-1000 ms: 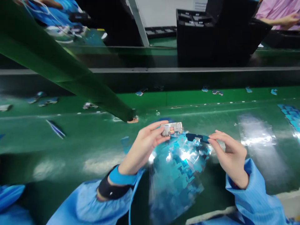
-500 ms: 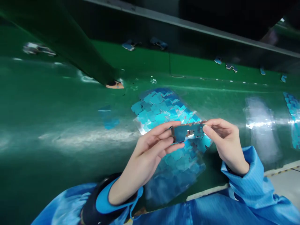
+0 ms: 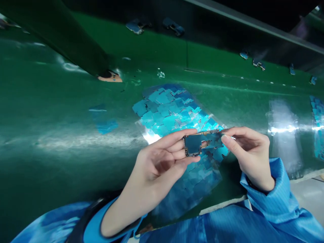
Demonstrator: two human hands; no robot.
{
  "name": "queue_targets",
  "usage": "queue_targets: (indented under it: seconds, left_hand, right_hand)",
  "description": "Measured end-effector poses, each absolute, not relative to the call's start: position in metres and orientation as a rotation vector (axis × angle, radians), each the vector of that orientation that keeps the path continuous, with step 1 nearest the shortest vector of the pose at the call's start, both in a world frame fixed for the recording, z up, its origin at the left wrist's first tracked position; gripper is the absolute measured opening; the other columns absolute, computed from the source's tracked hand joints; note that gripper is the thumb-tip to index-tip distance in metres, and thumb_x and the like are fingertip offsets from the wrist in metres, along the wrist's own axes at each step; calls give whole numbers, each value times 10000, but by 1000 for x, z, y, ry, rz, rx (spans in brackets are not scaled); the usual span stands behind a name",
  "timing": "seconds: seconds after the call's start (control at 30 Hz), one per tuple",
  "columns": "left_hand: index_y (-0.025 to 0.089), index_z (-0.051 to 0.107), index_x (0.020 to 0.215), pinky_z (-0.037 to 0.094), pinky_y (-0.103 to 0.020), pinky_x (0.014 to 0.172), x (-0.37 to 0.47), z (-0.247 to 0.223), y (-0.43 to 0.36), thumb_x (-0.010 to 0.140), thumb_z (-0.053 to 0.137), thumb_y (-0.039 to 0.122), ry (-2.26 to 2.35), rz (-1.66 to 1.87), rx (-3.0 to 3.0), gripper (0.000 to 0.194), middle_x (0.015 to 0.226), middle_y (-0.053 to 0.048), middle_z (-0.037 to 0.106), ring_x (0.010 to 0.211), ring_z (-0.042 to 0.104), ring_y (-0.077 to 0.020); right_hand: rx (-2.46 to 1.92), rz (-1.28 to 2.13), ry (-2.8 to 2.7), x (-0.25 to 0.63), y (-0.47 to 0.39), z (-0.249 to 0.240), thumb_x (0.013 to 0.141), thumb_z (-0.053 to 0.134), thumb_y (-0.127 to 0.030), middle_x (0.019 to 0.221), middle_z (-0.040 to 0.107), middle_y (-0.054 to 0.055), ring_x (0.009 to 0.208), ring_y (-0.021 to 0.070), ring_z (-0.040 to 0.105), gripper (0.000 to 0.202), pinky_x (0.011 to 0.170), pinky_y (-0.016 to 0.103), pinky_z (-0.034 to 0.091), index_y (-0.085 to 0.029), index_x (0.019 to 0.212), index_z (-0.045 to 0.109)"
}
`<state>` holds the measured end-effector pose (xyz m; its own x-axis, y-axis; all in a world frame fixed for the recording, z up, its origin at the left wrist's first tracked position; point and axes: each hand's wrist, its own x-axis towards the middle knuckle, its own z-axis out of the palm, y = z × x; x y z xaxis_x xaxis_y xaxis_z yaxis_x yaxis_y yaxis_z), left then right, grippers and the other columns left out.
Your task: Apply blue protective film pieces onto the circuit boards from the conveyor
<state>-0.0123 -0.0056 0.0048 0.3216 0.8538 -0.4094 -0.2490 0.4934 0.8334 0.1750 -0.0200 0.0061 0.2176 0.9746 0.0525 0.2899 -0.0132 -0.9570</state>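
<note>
A small circuit board [image 3: 194, 144] with a dark blue face and an irregular cut-out is held up between my two hands. My left hand [image 3: 157, 163] supports its left end, fingers along the edges and behind, the thumb lying below the board. At the other end, my right hand [image 3: 249, 153] pinches the board between thumb and index finger. Below the hands lies a clear sheet [image 3: 149, 135] covered with many overlapping shiny blue film pieces [image 3: 168, 111]. A blue wrist band [image 3: 95, 224] circles my left wrist.
The green mat [image 3: 63, 111] bears a scrap of blue film [image 3: 103, 121] on the left. A dark slanted post [image 3: 83, 47] ends near a tan piece [image 3: 111, 77]. Several boards, one here [image 3: 173, 27], sit along the back ledge. More blue film [image 3: 317, 125] lies far right.
My left thumb has come away from the board's left end and dropped lower. The board's face now shows more fully. The view has shifted slightly.
</note>
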Motion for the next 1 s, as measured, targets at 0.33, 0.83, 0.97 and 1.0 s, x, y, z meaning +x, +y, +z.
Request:
queue_targets:
  seconds: [0.33,0.83,0.97,1.0]
  left_hand:
    - [300,746,1000,619,-321,752,-7,8,-7,696,722,143,1023,858,753,343,824,25,781,697,741,-203]
    - [317,746,984,617,-304,755,-6,10,-8,695,719,144,1053,837,716,338,793,30,780,806,745,-233]
    - [329,751,985,614,-272,744,-6,10,-9,694,718,136,1048,847,720,352,804,42,783,751,748,-204]
    - [334,751,987,615,-274,744,-6,9,-9,694,718,134,1044,849,721,357,813,45,783,740,748,-201]
  right_hand:
    - [-1501,879,-1266,175,-19,9,739,741,-140,701,730,-29,629,120,689,90,598,213,613,-227,755,725]
    - [-1529,845,-1282,173,-19,10,749,743,-180,699,732,-22,623,129,690,52,571,221,617,-227,744,720]
    - [-1517,857,-1284,174,-19,10,745,739,-145,705,729,-34,625,112,686,85,576,198,608,-229,750,724]
    - [-1514,858,-1284,174,-19,10,745,738,-140,705,728,-37,626,109,685,91,579,195,607,-230,752,724]
